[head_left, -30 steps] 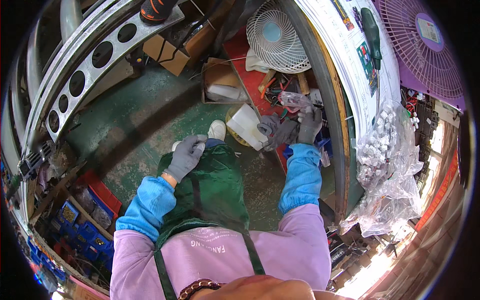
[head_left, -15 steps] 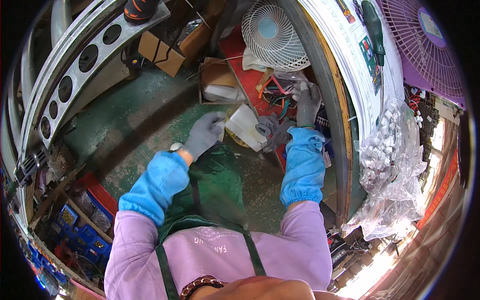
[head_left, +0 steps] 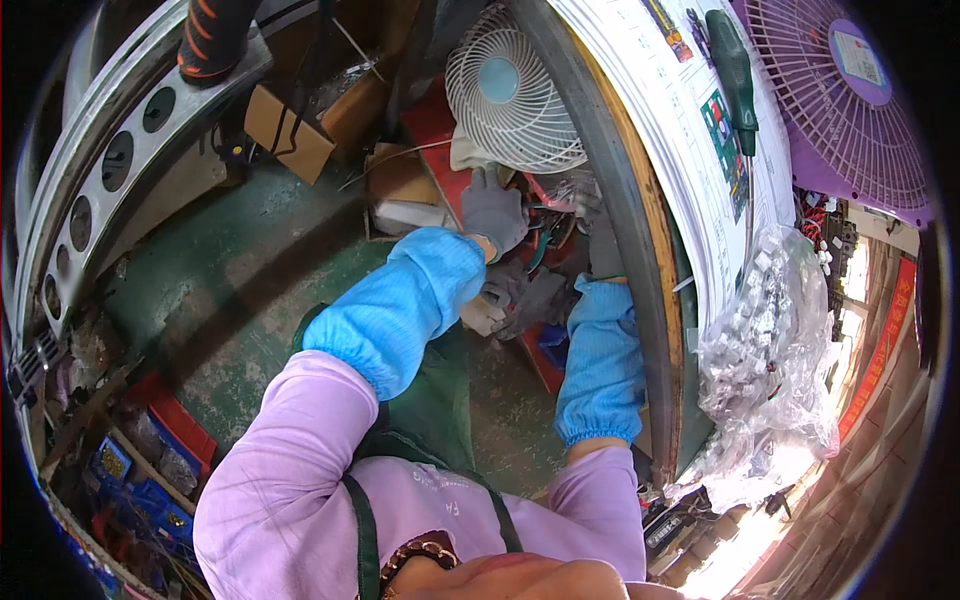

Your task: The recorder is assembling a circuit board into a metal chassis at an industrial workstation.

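Grey-gloved right hand [head_left: 604,240] beside bench edge [head_left: 638,240]; wide floor [head_left: 225,305] leftward.

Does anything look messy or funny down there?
Yes, the red surface looks messy: tools lie jumbled near the left hand, with crumpled grey fabric in a heap beside them. Nothing looks clearly broken.

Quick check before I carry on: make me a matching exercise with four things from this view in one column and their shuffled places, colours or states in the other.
1. left hand
2. green-handled screwdriver
3. white fan
4. clear plastic bag

A. has a light blue hub
B. holds many small whitish pieces
C. gloved in gray
D. lying on paper sheets

Pairs: 1-C, 2-D, 3-A, 4-B
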A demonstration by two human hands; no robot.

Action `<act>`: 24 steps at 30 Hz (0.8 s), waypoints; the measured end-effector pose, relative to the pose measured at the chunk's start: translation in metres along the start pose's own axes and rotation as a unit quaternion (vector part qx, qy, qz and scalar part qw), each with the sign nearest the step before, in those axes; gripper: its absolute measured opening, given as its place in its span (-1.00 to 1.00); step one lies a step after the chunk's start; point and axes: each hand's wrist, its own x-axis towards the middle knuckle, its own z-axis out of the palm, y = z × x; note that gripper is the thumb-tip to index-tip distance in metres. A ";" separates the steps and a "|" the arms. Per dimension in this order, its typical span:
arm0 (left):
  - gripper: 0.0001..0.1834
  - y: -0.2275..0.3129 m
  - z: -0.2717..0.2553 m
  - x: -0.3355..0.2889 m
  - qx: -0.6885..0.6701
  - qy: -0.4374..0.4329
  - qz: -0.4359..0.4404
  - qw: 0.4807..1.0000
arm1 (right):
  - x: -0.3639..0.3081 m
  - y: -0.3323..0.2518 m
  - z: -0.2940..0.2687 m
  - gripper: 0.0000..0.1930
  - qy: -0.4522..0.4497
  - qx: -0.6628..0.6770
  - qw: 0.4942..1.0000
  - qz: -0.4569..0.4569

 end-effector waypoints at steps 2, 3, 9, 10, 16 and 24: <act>-0.56 0.001 0.010 0.010 0.040 -0.010 0.002 0.999 | -0.006 -0.001 -0.006 -0.73 0.009 -0.009 1.000 0.003; -0.56 0.004 0.019 0.012 0.039 -0.009 0.005 0.999 | -0.003 -0.003 -0.005 -0.73 0.015 -0.013 1.000 0.006; -0.61 0.003 0.043 0.016 0.054 0.136 -0.047 0.988 | -0.025 -0.008 -0.003 -0.73 0.027 -0.037 0.999 0.028; -0.60 0.003 0.037 0.013 0.060 0.126 -0.004 0.990 | -0.031 -0.008 -0.006 -0.73 0.027 -0.041 0.998 0.032; -0.79 -0.005 -0.048 -0.046 -0.035 -0.031 -0.006 0.999 | -0.032 -0.012 -0.015 -0.73 0.017 -0.062 0.996 0.062; -0.78 -0.082 -0.192 -0.198 -0.432 -0.123 -0.220 0.866 | -0.101 -0.015 0.003 -0.73 -0.072 -0.098 0.988 0.096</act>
